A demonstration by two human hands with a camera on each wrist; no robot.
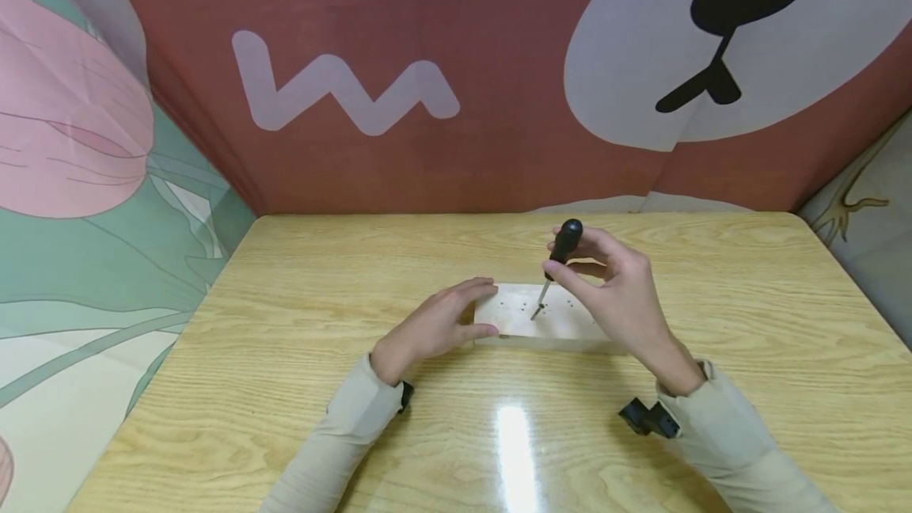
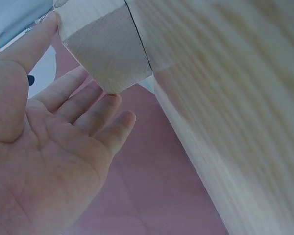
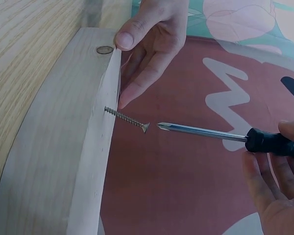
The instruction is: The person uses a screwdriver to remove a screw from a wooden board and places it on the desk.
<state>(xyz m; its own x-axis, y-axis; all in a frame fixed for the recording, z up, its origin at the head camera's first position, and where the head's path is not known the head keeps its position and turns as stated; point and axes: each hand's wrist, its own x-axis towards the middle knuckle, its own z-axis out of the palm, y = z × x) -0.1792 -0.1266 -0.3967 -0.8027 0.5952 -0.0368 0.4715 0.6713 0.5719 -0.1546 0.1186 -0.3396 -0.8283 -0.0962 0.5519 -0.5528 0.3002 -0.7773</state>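
Note:
A pale wooden block [image 1: 509, 324] lies on the table, its upper face dotted with small holes. My left hand [image 1: 438, 324] holds the block's left end, thumb at the near edge and fingers at the far edge. A countersunk screw [image 3: 127, 119] stands up from the block, tilted, with most of its thread exposed. Above it, my right hand [image 1: 627, 287] grips the black handle of a Phillips screwdriver [image 1: 567, 239] with thumb and fingers. In the right wrist view, the screwdriver's tip points at the screw head, a small gap apart.
The wood-grain table [image 1: 321, 275] extends around the block, with a glare patch near the front. Behind it hangs a red printed cloth [image 1: 442, 172]. Black wrist cameras [image 1: 648, 418] sit at the cuffs of both sleeves.

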